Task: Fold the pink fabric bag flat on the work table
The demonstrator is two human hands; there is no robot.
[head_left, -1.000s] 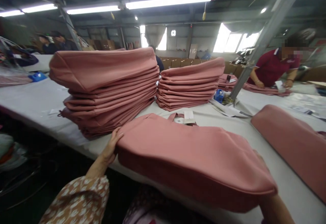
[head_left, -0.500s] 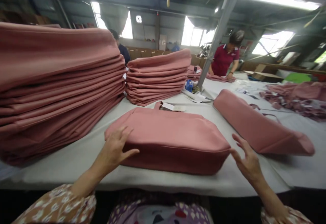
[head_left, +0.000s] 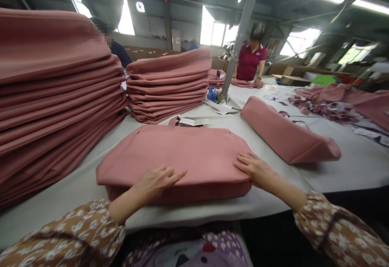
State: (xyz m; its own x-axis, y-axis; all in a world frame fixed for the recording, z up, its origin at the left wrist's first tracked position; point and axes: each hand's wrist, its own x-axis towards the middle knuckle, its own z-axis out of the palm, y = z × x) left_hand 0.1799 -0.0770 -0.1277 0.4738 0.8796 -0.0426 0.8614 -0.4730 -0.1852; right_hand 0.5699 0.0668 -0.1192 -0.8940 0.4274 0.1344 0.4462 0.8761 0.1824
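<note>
We lay both hands flat on the flat pink fabric tote bag [head_left: 179, 155] that lies on the long white-covered work table [head_left: 349, 165], close to its near edge. Our left hand [head_left: 156, 182] rests palm down on the bag's near edge, fingers spread and straight, gripping nothing. Our right hand [head_left: 253, 167] presses on the bag's near right corner, also open and flat, holding nothing. At the far edge of the bag, by its handle, lies a small white paper tag [head_left: 193, 121]; we cannot read any writing on it. To the left of the bag rises a tall stack of folded pink bags [head_left: 51, 97], and beyond the bag stands a lower stack of the same pink bags [head_left: 168, 84]. To the right of the bag lies another pink bag turned on its side [head_left: 285, 131], well apart from our right hand. Behind that, past a grey metal post [head_left: 240, 36], a person in a dark red shirt [head_left: 251, 60] stands at the table over more pink fabric. We see no legible brand or label anywhere.
</note>
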